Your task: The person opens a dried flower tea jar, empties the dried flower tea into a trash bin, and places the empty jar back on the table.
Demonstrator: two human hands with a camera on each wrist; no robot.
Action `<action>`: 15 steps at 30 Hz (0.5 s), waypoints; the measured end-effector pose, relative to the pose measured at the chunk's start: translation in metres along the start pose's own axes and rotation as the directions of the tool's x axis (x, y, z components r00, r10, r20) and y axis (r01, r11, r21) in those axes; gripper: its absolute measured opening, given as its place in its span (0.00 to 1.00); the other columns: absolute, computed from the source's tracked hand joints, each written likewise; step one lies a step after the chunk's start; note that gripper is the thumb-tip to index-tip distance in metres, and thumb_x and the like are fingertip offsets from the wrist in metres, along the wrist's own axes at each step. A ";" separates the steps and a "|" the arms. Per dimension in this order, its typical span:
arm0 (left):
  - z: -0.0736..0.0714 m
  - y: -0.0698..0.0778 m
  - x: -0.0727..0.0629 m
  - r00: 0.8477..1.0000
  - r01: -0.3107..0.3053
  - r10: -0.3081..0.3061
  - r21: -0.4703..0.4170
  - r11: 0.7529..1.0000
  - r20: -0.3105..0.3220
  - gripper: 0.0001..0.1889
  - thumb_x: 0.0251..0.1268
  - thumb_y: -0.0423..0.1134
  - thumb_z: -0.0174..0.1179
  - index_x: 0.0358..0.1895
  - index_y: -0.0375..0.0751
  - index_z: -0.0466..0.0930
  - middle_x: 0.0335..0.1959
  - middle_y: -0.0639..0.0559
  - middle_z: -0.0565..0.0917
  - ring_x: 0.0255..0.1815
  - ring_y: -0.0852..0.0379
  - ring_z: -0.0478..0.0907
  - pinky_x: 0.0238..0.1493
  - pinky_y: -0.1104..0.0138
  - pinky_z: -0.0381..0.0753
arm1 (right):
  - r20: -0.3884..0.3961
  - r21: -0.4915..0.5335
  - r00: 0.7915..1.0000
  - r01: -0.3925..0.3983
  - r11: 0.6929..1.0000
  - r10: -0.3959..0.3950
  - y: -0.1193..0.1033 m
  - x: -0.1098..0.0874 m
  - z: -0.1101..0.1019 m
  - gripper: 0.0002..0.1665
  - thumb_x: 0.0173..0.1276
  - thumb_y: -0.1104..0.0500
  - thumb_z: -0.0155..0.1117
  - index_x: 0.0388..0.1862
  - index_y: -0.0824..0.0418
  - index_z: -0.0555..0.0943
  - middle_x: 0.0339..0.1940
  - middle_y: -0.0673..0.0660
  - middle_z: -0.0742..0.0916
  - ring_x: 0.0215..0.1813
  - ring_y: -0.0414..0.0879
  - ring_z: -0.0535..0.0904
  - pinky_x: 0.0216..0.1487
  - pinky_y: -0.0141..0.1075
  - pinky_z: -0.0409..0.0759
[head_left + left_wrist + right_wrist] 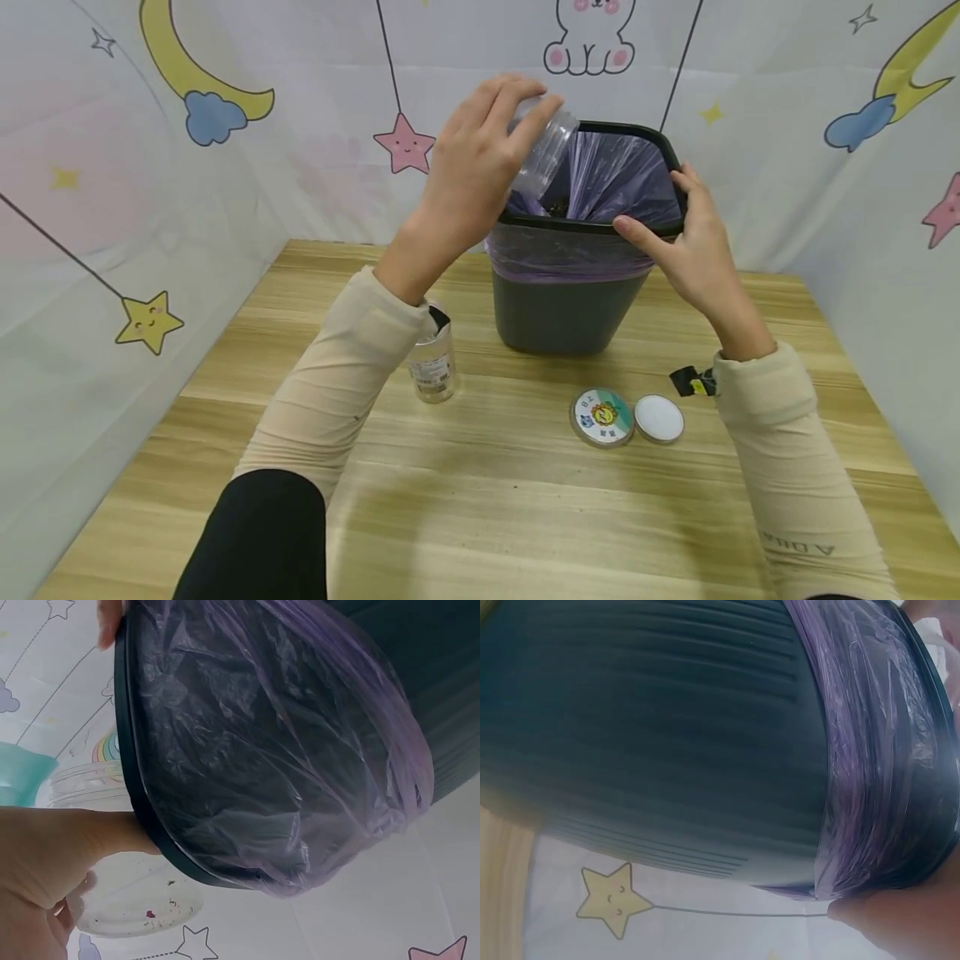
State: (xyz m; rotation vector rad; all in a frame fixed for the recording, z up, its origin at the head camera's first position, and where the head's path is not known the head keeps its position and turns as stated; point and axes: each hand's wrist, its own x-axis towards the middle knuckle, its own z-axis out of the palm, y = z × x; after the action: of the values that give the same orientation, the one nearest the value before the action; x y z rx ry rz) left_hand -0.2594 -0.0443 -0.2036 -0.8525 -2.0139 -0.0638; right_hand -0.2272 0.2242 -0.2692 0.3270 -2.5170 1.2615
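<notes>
A dark grey trash bin (562, 312) with a black rim stands at the back of the table, lined with a purple plastic bag (622, 171). Over its left side my left hand (476, 158) holds a clear plastic jar (551, 150), tipped with its mouth toward the bin. Small dark bits and a reddish one cling inside the jar (142, 900) in the left wrist view. Dark material (557, 207) shows inside the bin. My right hand (697, 242) grips the bin's right rim, thumb at the front edge; its thumb (885, 919) also shows low in the right wrist view.
Another clear jar (432, 371) with a printed label stands left of the bin, partly behind my left sleeve. A colourful round lid (602, 418) and a white disc (659, 418) lie in front of the bin. A small black packet (686, 381) lies beside my right sleeve.
</notes>
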 end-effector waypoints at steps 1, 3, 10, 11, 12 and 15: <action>-0.001 0.000 0.000 1.000 0.013 -0.013 -0.032 0.999 0.002 0.25 0.70 0.19 0.48 0.66 0.40 0.75 0.63 0.43 0.76 0.68 0.46 0.68 0.70 0.63 0.63 | 0.000 0.008 1.000 0.004 1.000 -0.004 0.001 0.000 0.000 0.56 0.67 0.39 0.65 0.81 0.61 0.48 0.83 0.50 0.47 0.80 0.41 0.40 0.77 0.40 0.42; -0.002 0.001 -0.001 0.999 0.034 -0.033 -0.082 0.996 0.008 0.27 0.66 0.18 0.51 0.66 0.39 0.75 0.63 0.42 0.75 0.68 0.46 0.67 0.70 0.62 0.64 | 0.001 0.029 1.000 0.011 1.000 -0.011 0.003 0.000 0.000 0.55 0.68 0.40 0.63 0.82 0.60 0.48 0.82 0.49 0.47 0.79 0.39 0.40 0.77 0.38 0.41; -0.006 0.000 -0.003 0.991 0.124 -0.114 -0.168 0.978 0.071 0.37 0.51 0.20 0.61 0.70 0.41 0.72 0.66 0.44 0.73 0.69 0.48 0.65 0.69 0.62 0.64 | 0.011 0.179 0.999 0.046 0.983 -0.049 0.009 -0.001 0.000 0.52 0.71 0.46 0.62 0.82 0.59 0.46 0.82 0.50 0.44 0.79 0.36 0.39 0.76 0.33 0.44; -0.006 0.000 -0.003 0.988 0.143 -0.129 -0.178 0.974 0.086 0.38 0.50 0.22 0.64 0.70 0.42 0.71 0.66 0.44 0.72 0.69 0.48 0.64 0.69 0.62 0.64 | 0.015 0.209 0.998 0.049 0.977 -0.053 0.010 -0.001 0.000 0.52 0.71 0.47 0.63 0.82 0.59 0.45 0.83 0.50 0.44 0.79 0.37 0.39 0.76 0.33 0.44; -0.007 0.000 -0.004 0.985 0.161 -0.144 -0.188 0.969 0.100 0.40 0.48 0.24 0.67 0.71 0.43 0.70 0.67 0.45 0.72 0.70 0.49 0.64 0.69 0.63 0.63 | 0.019 0.236 0.998 0.051 0.970 -0.057 0.010 -0.001 0.000 0.52 0.71 0.48 0.63 0.82 0.59 0.45 0.83 0.50 0.43 0.80 0.38 0.39 0.76 0.33 0.45; -0.009 0.001 -0.006 0.976 0.204 -0.182 -0.202 0.958 0.123 0.42 0.48 0.31 0.74 0.72 0.45 0.69 0.67 0.47 0.71 0.70 0.50 0.63 0.69 0.63 0.63 | 0.025 0.292 0.998 0.047 0.955 -0.056 0.013 -0.002 0.000 0.53 0.70 0.52 0.65 0.82 0.59 0.44 0.83 0.51 0.43 0.80 0.40 0.40 0.76 0.32 0.46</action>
State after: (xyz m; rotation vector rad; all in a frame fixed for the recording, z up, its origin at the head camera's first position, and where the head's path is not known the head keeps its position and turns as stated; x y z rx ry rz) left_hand -0.2503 -0.0503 -0.2029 -0.8024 -2.2119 -0.3602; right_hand -0.2300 0.2318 -0.2800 0.4804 -2.3300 1.6203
